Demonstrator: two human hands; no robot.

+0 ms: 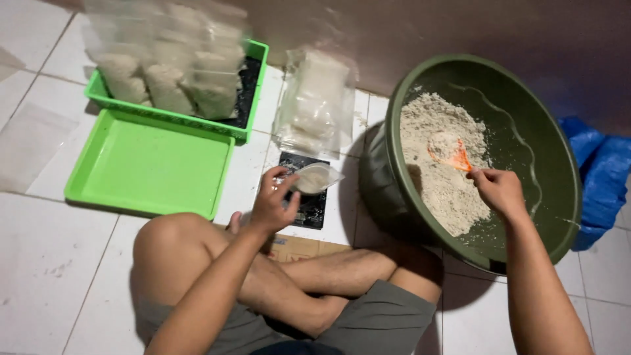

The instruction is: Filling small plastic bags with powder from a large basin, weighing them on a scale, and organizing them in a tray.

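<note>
From the head camera, the person sits cross-legged on a white tiled floor. The right hand reaches into a large olive-green basin and its fingers are closed around the handle of an orange scoop. The scoop's long axis runs from the fingertips up and to the left, its bowl lying ahead of the hand on the heap of pale beige powder and already loaded with some of it. The powder looks dry and crumbly, piled against the basin's left wall.

The left hand is well apart from the basin, to its left, and pinches the mouth of a small clear plastic bag partly filled with the same pale powder. The bag rests on a black flat scale lying on the floor, its opening towards the fingers. So the scoop lies to the right of the bag, with the basin's rim between them.

Behind the scale lies a stack of empty clear bags. Further left stand an empty green tray and a green crate holding filled bags.
</note>
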